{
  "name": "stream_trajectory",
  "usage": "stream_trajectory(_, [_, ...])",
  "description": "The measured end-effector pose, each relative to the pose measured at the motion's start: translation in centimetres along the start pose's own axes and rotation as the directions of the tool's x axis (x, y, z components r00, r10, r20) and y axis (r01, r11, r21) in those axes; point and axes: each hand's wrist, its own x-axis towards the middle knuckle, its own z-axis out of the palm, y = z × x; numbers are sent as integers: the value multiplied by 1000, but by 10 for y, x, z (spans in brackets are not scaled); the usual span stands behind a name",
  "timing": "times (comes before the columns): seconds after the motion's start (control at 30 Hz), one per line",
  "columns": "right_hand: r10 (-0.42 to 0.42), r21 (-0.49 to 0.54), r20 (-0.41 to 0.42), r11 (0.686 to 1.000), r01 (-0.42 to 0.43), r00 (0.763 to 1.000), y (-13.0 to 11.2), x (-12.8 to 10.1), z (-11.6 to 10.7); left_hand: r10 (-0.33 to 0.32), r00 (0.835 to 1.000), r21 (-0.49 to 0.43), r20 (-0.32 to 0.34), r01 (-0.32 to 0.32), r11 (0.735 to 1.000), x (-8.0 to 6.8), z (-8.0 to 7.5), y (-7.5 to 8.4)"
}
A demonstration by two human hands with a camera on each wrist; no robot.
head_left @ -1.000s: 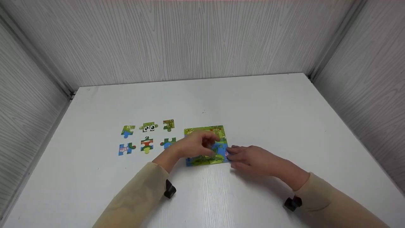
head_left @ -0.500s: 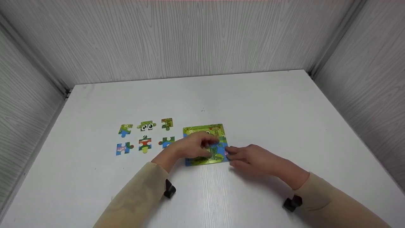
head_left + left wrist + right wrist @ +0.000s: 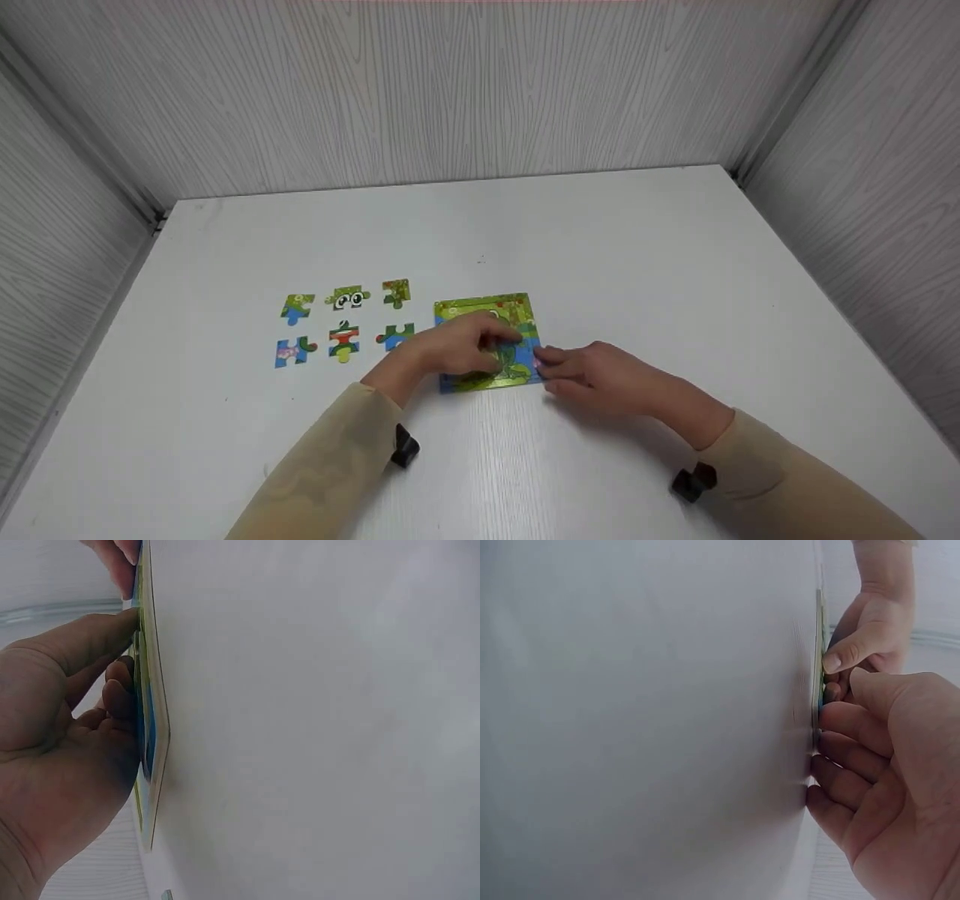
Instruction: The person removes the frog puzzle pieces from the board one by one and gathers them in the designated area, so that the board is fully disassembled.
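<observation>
A square frog-picture puzzle board (image 3: 517, 300) lies on the white table, green and blue with a raised border. My left hand (image 3: 459, 345) arches over its middle; thumb and index finger stand apart, tips down on the board, the other fingers bent beneath. In the left wrist view the thumb (image 3: 97, 637) touches the board's face. My right hand (image 3: 611, 379) rests at the board's right edge, fingertips on the border and the lower fingers against the table. The left hand hides the board's left and central parts.
Loose puzzle pieces lie left of the board in two rows: a piece with eyes (image 3: 349, 298), a red and green piece (image 3: 344, 342), a pink-flower piece (image 3: 292, 351) and several others. One blue-green piece (image 3: 397, 335) sits beside the left wrist. Pale wood-grain panels (image 3: 450, 90) enclose the table's back and sides.
The head view has shifted slightly. My left thumb and fingers have moved a little on the board, while my right hand stays at its edge. The loose pieces keep their places.
</observation>
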Motion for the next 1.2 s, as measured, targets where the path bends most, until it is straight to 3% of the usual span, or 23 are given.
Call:
stream_trajectory(0.6, [17, 2, 15, 1000, -17, 1000, -1, 0, 0, -5, 1000, 10, -2, 5, 1000, 1, -1, 0])
stream_trajectory(0.87, [-11, 8, 2, 1000, 11, 1000, 1, 0, 1, 33, 999, -23, 2, -33, 999, 0, -1, -2])
stream_trajectory(1.2, [-11, 17, 9, 1000, 11, 1000, 1, 0, 0, -1, 1000, -96, -29, -2, 995, 0, 3, -2])
